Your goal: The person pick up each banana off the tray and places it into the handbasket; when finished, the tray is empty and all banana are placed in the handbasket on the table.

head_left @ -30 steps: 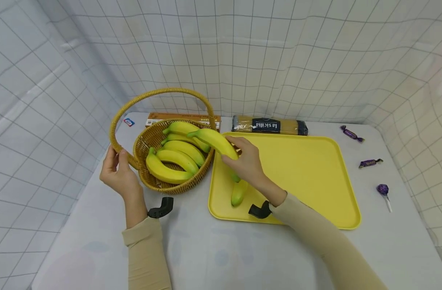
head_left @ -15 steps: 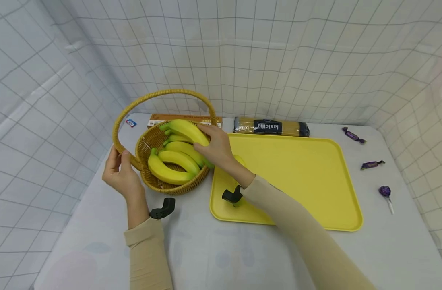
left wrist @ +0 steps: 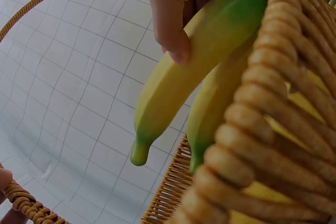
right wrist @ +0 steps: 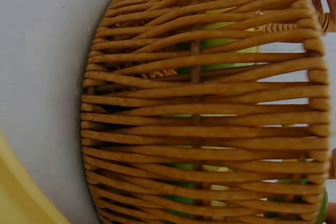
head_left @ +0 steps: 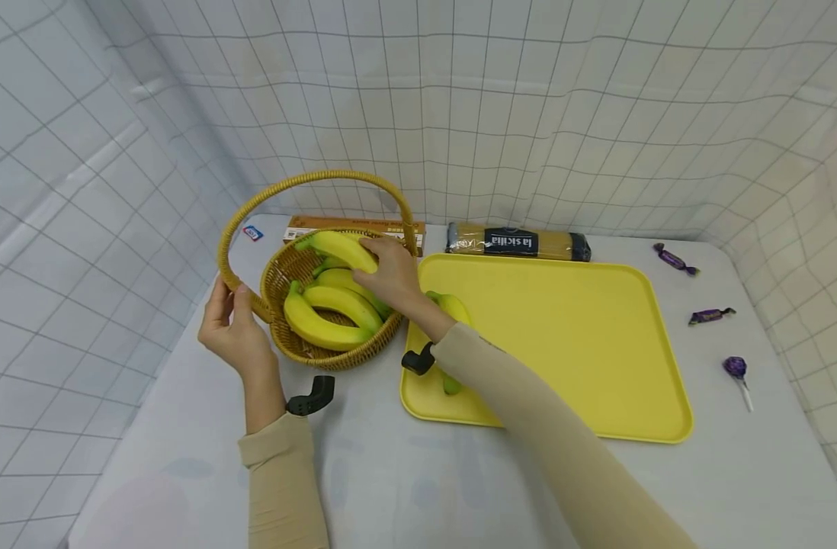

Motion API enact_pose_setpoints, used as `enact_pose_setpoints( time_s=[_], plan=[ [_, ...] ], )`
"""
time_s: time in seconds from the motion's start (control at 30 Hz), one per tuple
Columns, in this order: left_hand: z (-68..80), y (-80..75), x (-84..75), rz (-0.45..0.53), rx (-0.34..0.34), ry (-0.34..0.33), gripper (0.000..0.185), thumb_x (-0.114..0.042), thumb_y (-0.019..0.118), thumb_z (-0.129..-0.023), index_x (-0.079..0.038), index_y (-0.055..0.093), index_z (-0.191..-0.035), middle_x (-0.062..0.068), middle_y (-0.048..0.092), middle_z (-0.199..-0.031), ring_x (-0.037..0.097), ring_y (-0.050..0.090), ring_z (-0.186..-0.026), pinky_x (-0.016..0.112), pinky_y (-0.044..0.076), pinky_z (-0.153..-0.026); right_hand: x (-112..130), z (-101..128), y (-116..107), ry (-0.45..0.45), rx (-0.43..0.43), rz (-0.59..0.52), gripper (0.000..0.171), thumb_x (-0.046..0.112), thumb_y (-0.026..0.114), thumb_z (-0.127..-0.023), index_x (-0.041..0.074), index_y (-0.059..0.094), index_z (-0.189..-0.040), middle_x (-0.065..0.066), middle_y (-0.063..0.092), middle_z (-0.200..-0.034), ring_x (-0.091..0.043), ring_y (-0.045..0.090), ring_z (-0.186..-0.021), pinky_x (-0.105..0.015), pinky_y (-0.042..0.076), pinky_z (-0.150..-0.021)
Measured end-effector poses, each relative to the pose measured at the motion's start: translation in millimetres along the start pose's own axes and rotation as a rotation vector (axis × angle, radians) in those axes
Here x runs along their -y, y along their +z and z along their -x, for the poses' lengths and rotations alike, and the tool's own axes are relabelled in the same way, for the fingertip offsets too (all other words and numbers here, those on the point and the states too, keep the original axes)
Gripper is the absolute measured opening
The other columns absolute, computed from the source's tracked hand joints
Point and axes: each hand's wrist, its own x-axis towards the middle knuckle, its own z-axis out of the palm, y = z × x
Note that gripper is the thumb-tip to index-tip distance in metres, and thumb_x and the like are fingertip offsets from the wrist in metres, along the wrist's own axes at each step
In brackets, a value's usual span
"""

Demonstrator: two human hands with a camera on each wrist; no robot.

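My left hand (head_left: 236,328) pinches the lower left end of the wicker basket's arched handle (head_left: 315,177). Over the far right part of the basket (head_left: 302,357), my right hand (head_left: 391,274) grips a yellow banana (head_left: 338,245) with green ends. In the left wrist view that banana (left wrist: 184,77) hangs above the basket rim, the thumb on its side. Several other bananas (head_left: 322,328) lie in the basket beneath it. One more banana (head_left: 454,306) lies on the yellow tray (head_left: 562,343), partly hidden by my right forearm. Woven basket wall (right wrist: 210,129) fills most of the right wrist view.
Behind the tray lies a pasta packet (head_left: 517,242), and behind the basket a flat box (head_left: 355,224). Two purple wrapped candies (head_left: 675,260) and a lollipop (head_left: 736,368) lie to the tray's right. A small blue-and-red packet (head_left: 252,232) lies at the far left.
My right hand has carried the banana leftward from above the tray's left edge to over the basket, lowering it onto or close above the other bananas. The left hand stays on the handle.
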Motion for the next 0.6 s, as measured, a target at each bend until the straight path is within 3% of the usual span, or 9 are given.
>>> enact_pose_setpoints(
  time_s=[0.27,0.47,0.6],
  plan=[
    [-7.0,-2.0,11.7,-0.029,-0.001,-0.003,0.029,0.0,0.06,-0.092,-0.005,0.07,-0.119,-0.006,0.067,-0.095,0.009,0.06,-0.093,0.024,0.045,-0.087,-5.8,-1.0,12.7,0.008,0.022,0.06,0.052,0.023,0.068,-0.088,0.01,0.058,-0.137,-0.01,0.062,-0.133,-0.025,0.058,-0.119,-0.038,0.05,-0.095],
    [-11.2,-3.2,18.9,-0.035,-0.005,-0.007,0.029,-0.001,0.061,-0.092,-0.008,0.07,-0.119,-0.004,0.068,-0.097,0.01,0.06,-0.094,0.025,0.045,-0.088,-5.2,0.7,13.9,-0.007,0.024,0.088,0.053,0.022,0.068,-0.086,0.009,0.058,-0.137,-0.012,0.061,-0.134,-0.028,0.058,-0.12,-0.04,0.05,-0.096],
    [-9.3,-2.8,15.6,-0.039,-0.001,-0.006,0.029,-0.001,0.061,-0.092,-0.007,0.07,-0.119,-0.005,0.068,-0.096,0.01,0.06,-0.094,0.025,0.045,-0.088,-5.6,1.8,15.0,-0.011,0.02,0.108,0.051,0.022,0.068,-0.087,0.009,0.059,-0.135,-0.012,0.062,-0.132,-0.027,0.058,-0.119,-0.04,0.05,-0.096]
  ],
)
